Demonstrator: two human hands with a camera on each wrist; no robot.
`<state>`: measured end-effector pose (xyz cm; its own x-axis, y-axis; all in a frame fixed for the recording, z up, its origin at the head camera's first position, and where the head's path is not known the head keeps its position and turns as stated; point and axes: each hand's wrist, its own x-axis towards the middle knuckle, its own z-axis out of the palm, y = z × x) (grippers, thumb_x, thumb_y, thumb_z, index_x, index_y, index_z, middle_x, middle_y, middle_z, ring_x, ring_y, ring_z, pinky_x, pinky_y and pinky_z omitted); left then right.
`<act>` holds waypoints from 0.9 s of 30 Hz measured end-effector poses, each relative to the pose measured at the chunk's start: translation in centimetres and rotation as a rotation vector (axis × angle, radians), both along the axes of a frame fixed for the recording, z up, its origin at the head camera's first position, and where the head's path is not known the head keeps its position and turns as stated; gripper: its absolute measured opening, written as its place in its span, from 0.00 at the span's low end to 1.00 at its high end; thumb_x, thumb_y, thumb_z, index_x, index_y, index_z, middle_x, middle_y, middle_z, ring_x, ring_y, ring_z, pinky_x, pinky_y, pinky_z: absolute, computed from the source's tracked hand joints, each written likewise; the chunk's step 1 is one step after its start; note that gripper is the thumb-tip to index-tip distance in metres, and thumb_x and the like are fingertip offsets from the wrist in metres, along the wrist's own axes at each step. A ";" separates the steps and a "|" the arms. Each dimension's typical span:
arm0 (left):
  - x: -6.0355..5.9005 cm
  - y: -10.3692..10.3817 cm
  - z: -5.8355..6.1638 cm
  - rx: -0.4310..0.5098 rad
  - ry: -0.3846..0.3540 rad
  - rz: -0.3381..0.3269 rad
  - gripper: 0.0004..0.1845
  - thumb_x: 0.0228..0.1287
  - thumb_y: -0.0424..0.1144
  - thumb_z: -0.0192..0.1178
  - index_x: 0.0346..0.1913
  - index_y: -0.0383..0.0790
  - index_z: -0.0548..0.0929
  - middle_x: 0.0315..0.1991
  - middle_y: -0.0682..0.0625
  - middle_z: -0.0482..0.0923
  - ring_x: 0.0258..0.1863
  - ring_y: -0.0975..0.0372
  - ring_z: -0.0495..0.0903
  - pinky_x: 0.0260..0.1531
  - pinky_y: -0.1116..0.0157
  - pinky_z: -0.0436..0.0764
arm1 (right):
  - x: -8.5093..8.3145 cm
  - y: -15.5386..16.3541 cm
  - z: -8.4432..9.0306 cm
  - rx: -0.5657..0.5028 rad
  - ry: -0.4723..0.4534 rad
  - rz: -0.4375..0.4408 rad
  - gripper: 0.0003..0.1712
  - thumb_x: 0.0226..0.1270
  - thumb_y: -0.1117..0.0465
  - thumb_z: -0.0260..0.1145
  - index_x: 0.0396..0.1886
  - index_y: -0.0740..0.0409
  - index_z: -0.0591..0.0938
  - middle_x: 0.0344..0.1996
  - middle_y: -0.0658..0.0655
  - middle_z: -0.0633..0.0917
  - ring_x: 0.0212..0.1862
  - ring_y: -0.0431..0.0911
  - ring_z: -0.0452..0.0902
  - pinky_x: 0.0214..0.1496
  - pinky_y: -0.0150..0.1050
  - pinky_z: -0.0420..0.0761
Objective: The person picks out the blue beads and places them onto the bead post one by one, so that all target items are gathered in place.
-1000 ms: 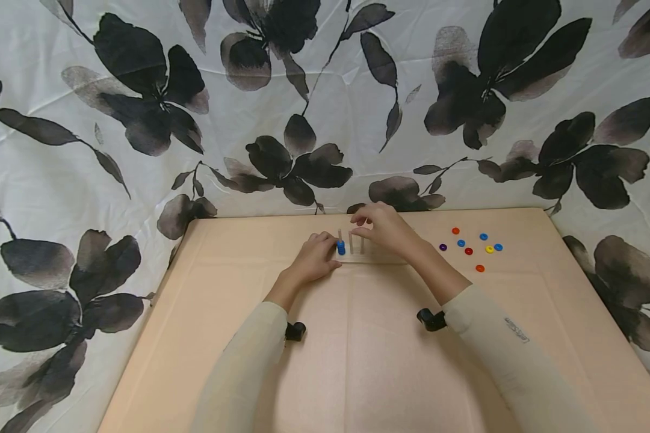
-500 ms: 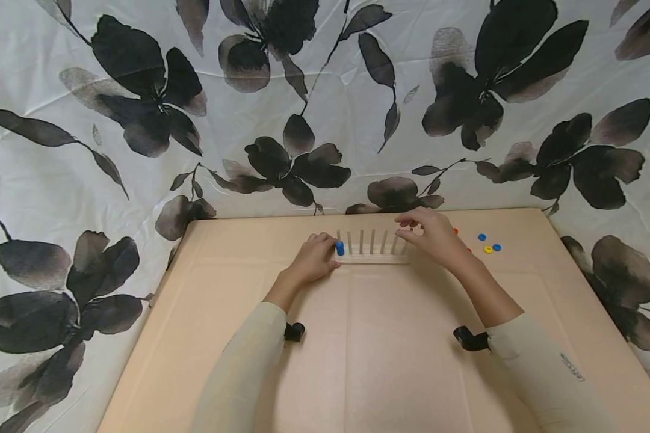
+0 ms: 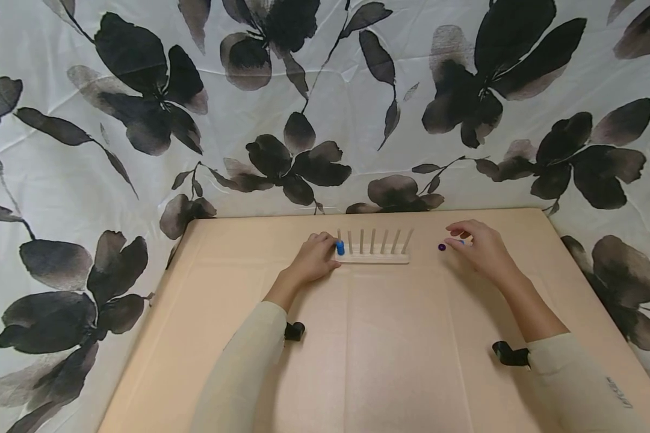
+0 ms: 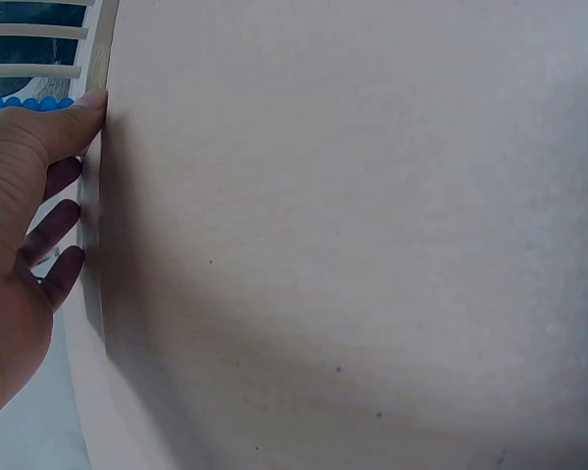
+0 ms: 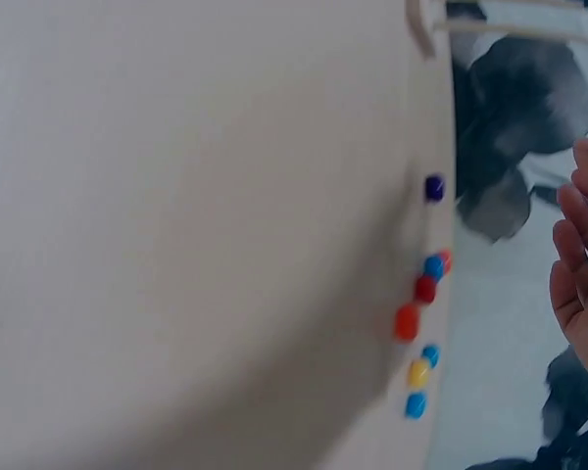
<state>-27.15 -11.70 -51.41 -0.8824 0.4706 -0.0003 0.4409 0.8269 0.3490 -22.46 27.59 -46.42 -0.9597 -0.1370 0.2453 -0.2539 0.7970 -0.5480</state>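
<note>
A wooden peg rack [image 3: 379, 260] with a row of upright pegs stands near the table's far edge. Blue beads [image 3: 340, 247] are stacked on its leftmost peg. My left hand [image 3: 315, 257] grips the rack's left end, the thumb against its front edge in the left wrist view. To the right of the rack, my right hand [image 3: 482, 249] hovers over loose beads, thumb and fingers apart with nothing between them. A purple bead [image 3: 442, 247] lies just left of its fingertips. Most other loose beads are hidden by that hand in the head view.
The right wrist view shows the loose beads in a strip: a dark red bead [image 5: 425, 289], an orange bead [image 5: 407, 322], a yellow bead [image 5: 418, 372] and several blue ones. A floral cloth [image 3: 298, 108] hangs behind the table [image 3: 346, 349].
My right hand has moved right, from above the rack's pegs to over the loose beads, uncovering the whole row of pegs. The left hand has stayed at the rack's left end.
</note>
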 end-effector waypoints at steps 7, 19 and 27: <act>-0.3 0.1 0.0 -0.001 -0.001 0.001 0.30 0.59 0.53 0.66 0.63 0.45 0.75 0.58 0.52 0.73 0.58 0.56 0.69 0.59 0.55 0.71 | -0.8 2.4 -1.6 0.009 -0.129 -0.058 0.19 0.64 0.56 0.67 0.52 0.60 0.81 0.46 0.62 0.83 0.49 0.57 0.75 0.47 0.54 0.75; -0.5 0.2 -0.2 -0.001 -0.009 0.006 0.31 0.59 0.54 0.65 0.64 0.46 0.74 0.59 0.53 0.72 0.58 0.56 0.68 0.59 0.55 0.71 | -2.9 3.7 -4.2 0.111 -0.300 -0.088 0.27 0.66 0.55 0.65 0.57 0.69 0.76 0.46 0.70 0.80 0.48 0.61 0.75 0.51 0.57 0.78; -0.8 0.2 -0.1 0.003 -0.017 0.014 0.31 0.59 0.54 0.65 0.64 0.45 0.74 0.59 0.53 0.72 0.58 0.56 0.68 0.59 0.55 0.70 | -3.8 3.9 -4.9 0.142 -0.276 -0.069 0.23 0.66 0.56 0.65 0.53 0.69 0.79 0.44 0.70 0.82 0.48 0.62 0.74 0.52 0.58 0.75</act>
<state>-27.98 -11.53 -51.56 -0.8889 0.4579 -0.0139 0.4229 0.8320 0.3590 -26.24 31.50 -51.33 -0.9956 -0.0834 -0.0425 -0.0536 0.8805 -0.4711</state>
